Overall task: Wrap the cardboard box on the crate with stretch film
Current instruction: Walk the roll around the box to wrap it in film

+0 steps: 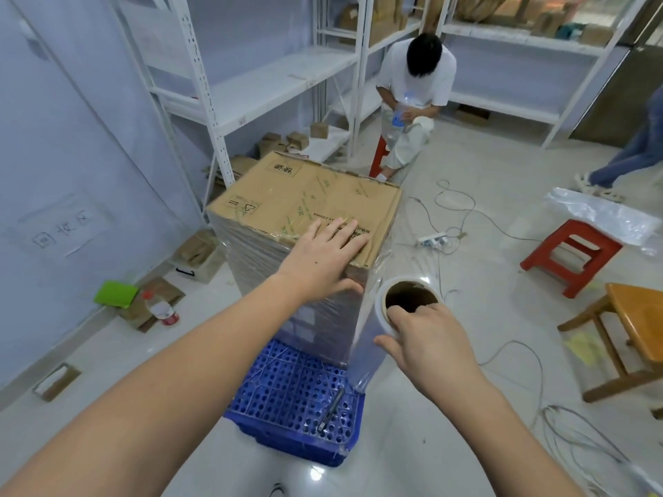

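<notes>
A tall cardboard box (301,195) stands on a blue perforated plastic crate (287,392). Clear stretch film covers its sides in many layers, while its top is bare cardboard. My left hand (323,260) lies flat, fingers spread, on the box's near top corner. My right hand (427,338) grips the upper end of the stretch film roll (373,328), a finger hooked into its cardboard core. The roll stands nearly upright against the box's right near edge, with film running from it to the box. A dark pen-like tool (332,410) lies on the crate.
A person in white (416,91) sits on a red stool behind the box. White shelving (251,84) lines the back. To the right are a red stool (570,256), a wooden stool (628,338), cables (516,356) and a power strip (432,241). A bottle (161,310) lies left.
</notes>
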Demonstrator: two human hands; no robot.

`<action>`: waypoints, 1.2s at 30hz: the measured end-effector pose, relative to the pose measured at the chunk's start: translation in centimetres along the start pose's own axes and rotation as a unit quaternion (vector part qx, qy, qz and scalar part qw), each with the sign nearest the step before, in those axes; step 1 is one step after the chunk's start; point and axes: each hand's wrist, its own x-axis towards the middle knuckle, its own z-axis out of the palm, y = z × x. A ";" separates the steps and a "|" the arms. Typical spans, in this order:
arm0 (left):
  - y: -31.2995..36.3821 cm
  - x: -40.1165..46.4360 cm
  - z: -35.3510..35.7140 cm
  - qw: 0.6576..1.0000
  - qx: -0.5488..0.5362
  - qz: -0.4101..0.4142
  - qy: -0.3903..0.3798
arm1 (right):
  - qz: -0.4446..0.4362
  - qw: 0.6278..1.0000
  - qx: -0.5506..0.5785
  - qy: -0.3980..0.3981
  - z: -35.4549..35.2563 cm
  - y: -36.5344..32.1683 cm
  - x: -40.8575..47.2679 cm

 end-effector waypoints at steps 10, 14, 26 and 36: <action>-3.9 2.2 -0.7 0.991 0.001 0.134 0.009 | 0.225 0.974 0.001 -0.023 -0.6 -1.8 1.2; -6.6 2.6 -0.1 0.977 -0.027 0.202 0.066 | 0.323 0.945 -0.051 0.016 0.7 -3.8 3.7; -6.2 3.0 1.2 0.977 -0.047 0.204 0.044 | 0.286 0.950 -0.082 0.091 2.4 -6.1 2.8; -6.2 2.7 0.7 0.979 -0.037 0.200 0.028 | 0.219 0.969 -0.089 0.064 1.2 -6.0 2.4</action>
